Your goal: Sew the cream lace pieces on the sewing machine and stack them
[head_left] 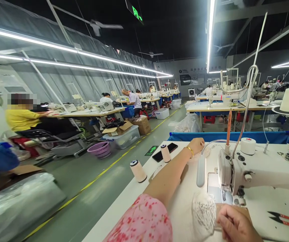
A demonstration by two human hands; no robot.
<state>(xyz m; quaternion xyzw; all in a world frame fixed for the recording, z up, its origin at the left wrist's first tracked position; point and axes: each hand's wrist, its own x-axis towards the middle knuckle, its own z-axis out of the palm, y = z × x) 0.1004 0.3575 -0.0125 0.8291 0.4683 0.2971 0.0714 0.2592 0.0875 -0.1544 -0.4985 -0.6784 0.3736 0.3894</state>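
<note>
My left hand [198,145] reaches to the far edge of the white table, fingers bent over some pale lacy fabric [197,155]; whether it grips the fabric is hidden. In front of the sewing machine [257,171], my right hand [234,222] is closed at the right edge of a white lace piece [204,211]. What its fingertips hold is too small to make out. A brown flat piece [242,212] lies beside that hand, under the machine's needle area.
Red-handled snips [288,220] lie at the right. Two thread cones [138,171] and a black phone [165,152] stand or lie on the left. A grey lamp [200,170] hangs beside the machine head. Across the aisle, a person in yellow [22,119] sits.
</note>
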